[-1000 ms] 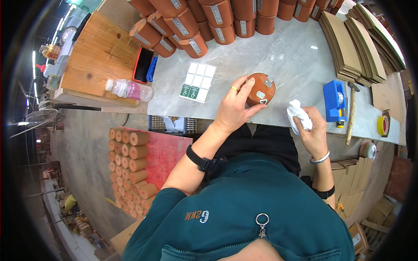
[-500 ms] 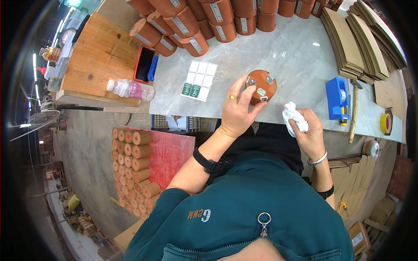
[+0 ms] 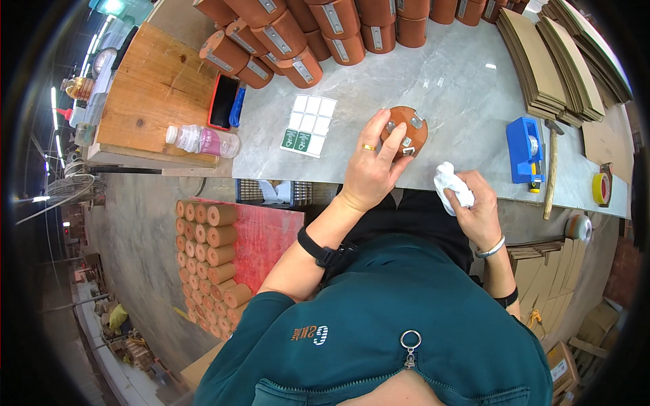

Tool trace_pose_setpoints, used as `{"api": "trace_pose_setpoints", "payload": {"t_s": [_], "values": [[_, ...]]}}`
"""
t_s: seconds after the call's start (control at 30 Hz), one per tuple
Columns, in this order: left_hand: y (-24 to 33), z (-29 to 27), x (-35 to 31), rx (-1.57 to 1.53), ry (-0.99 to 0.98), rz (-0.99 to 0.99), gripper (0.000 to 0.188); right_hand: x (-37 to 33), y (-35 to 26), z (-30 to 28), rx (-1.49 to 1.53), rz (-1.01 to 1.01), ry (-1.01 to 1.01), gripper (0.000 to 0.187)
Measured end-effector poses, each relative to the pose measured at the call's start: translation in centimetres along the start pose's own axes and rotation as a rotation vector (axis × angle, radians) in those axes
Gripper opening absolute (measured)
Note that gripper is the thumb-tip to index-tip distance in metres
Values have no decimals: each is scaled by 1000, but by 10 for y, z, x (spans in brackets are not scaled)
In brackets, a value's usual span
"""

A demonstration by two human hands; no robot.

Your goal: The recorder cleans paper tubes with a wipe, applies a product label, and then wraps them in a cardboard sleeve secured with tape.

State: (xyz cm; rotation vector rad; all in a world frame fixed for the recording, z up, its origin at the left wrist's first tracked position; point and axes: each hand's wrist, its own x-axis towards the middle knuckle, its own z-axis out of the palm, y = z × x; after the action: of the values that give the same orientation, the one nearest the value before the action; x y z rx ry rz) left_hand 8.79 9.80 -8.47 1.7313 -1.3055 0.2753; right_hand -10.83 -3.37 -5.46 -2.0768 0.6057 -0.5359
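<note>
Our left hand [image 3: 369, 170], the nearer, grips the round brown piece [image 3: 415, 134]
It lies beyond and left of our right hand [image 3: 481, 211], which clutches white cloth [image 3: 447, 184]

disc [image 3: 414, 134]: edge behind left hand [image 3: 370, 169] | cloth [image 3: 449, 184]: partly behind right hand [image 3: 480, 211] | cylinders [image 3: 279, 39]: cropped at top edge

Left fingers [image 3: 393, 142] bent in a spread grip, right fingers [image 3: 477, 181] curled, left forearm [image 3: 336, 222] slanting inward
</note>
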Motion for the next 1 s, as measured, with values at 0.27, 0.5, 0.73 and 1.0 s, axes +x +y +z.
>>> {"api": "trace_pose_setpoints", "payload": {"t_s": [0.27, 0.5, 0.73, 1.0], "values": [[2, 2, 4, 72, 25, 121, 65, -4, 1, 3, 22, -63, -21, 19], [-7, 7, 8, -336, 12, -409, 80, -7, 0, 3, 71, 85, -14, 18], [-2, -4, 28, -1611, 64, -1242, 70, 32, -24, 3, 58, -229, 305, 21], [19, -15, 27, -1932, 137, -1227, 85, 61, -77, 71, -98, -710, 166, 35]]}}
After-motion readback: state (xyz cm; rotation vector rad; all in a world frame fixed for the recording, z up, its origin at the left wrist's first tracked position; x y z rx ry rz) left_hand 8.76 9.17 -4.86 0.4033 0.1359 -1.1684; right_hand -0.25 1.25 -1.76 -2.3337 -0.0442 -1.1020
